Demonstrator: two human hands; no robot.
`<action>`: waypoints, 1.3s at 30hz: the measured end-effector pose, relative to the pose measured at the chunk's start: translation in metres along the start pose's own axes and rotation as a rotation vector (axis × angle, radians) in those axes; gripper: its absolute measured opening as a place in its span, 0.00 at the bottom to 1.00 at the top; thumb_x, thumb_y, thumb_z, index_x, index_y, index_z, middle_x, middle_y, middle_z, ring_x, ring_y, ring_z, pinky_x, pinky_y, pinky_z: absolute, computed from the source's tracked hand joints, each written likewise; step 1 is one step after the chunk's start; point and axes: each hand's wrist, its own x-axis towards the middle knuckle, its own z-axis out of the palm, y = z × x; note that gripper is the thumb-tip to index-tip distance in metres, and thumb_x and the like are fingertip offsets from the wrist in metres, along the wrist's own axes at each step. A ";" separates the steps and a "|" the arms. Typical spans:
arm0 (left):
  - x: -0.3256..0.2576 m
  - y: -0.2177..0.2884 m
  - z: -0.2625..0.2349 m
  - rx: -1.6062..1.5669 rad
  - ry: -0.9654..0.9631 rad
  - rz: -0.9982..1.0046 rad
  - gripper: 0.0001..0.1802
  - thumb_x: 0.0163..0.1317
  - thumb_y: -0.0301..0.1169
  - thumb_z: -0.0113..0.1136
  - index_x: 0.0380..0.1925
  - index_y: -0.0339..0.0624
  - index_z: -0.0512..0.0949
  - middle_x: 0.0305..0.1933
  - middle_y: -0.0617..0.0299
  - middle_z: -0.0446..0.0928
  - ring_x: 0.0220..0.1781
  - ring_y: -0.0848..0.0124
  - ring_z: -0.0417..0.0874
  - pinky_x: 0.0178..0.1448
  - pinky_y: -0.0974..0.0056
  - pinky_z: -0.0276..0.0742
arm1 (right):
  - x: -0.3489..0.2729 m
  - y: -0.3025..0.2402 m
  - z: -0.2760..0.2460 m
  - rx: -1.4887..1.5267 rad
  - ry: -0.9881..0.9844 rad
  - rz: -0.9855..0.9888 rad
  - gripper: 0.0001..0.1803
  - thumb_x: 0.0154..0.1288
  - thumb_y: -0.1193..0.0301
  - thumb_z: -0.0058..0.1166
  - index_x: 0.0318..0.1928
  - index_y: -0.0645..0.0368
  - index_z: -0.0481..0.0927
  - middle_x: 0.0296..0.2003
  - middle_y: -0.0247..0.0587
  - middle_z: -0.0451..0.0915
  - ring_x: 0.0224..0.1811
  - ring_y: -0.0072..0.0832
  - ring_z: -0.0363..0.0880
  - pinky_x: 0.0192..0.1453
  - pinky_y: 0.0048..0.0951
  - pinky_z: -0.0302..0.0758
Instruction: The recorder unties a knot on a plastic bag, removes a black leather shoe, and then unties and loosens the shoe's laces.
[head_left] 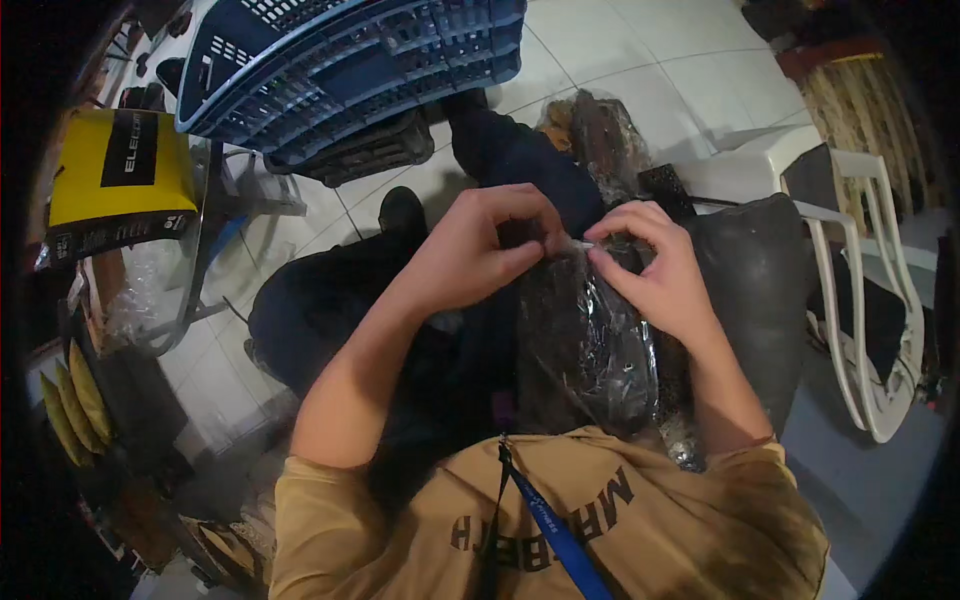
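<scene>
Clear plastic bag [590, 340]: glossy, crinkled. Blue basket [360, 60]: moulded plastic lattice. White chair [860, 300]: smooth plastic. Floor tiles [640, 60]: glazed.

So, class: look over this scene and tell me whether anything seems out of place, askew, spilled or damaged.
One thing stands out: the blue plastic basket at the top sits tilted, not flat, over a dark crate. Otherwise nothing looks spilled or broken. The left hand and right hand pinch the top of a clear plastic bag of dark contents on the lap.
</scene>
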 end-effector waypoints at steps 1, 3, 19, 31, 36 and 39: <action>-0.001 0.002 0.003 -0.112 0.003 -0.067 0.08 0.69 0.28 0.67 0.46 0.42 0.82 0.41 0.63 0.83 0.46 0.72 0.82 0.60 0.64 0.77 | 0.001 -0.002 -0.002 -0.018 -0.036 0.003 0.09 0.59 0.74 0.73 0.40 0.61 0.90 0.41 0.46 0.88 0.51 0.42 0.85 0.62 0.41 0.78; 0.001 0.006 0.006 -0.226 0.008 -0.129 0.06 0.67 0.28 0.68 0.41 0.38 0.83 0.41 0.63 0.82 0.45 0.73 0.82 0.59 0.66 0.76 | 0.002 -0.003 -0.001 -0.040 -0.074 0.004 0.09 0.57 0.74 0.74 0.39 0.62 0.89 0.40 0.45 0.88 0.50 0.42 0.85 0.61 0.41 0.78; 0.000 0.005 0.018 -0.241 0.052 -0.203 0.07 0.66 0.24 0.70 0.42 0.37 0.82 0.40 0.67 0.85 0.47 0.79 0.83 0.55 0.67 0.79 | 0.001 -0.019 0.007 -0.124 0.086 -0.250 0.14 0.54 0.79 0.73 0.41 0.59 0.87 0.35 0.39 0.84 0.42 0.38 0.84 0.52 0.36 0.80; 0.005 0.007 0.007 -0.282 0.086 -0.160 0.07 0.72 0.27 0.72 0.46 0.38 0.86 0.44 0.69 0.86 0.50 0.79 0.83 0.56 0.66 0.79 | 0.003 -0.020 0.010 0.007 0.028 -0.063 0.09 0.59 0.80 0.71 0.41 0.62 0.89 0.33 0.39 0.83 0.35 0.27 0.80 0.43 0.29 0.78; 0.006 -0.001 0.005 -0.034 0.167 0.096 0.06 0.68 0.28 0.74 0.43 0.41 0.88 0.43 0.65 0.86 0.50 0.70 0.84 0.59 0.63 0.77 | 0.003 -0.016 0.018 -0.016 0.133 -0.161 0.08 0.60 0.81 0.71 0.41 0.63 0.88 0.34 0.40 0.84 0.33 0.27 0.81 0.40 0.29 0.78; 0.006 0.002 -0.001 0.290 0.139 0.172 0.07 0.65 0.29 0.76 0.42 0.42 0.90 0.41 0.61 0.85 0.49 0.64 0.84 0.61 0.59 0.76 | 0.005 -0.015 0.019 -0.015 0.147 -0.155 0.07 0.62 0.82 0.70 0.41 0.63 0.88 0.34 0.40 0.85 0.32 0.26 0.81 0.40 0.28 0.79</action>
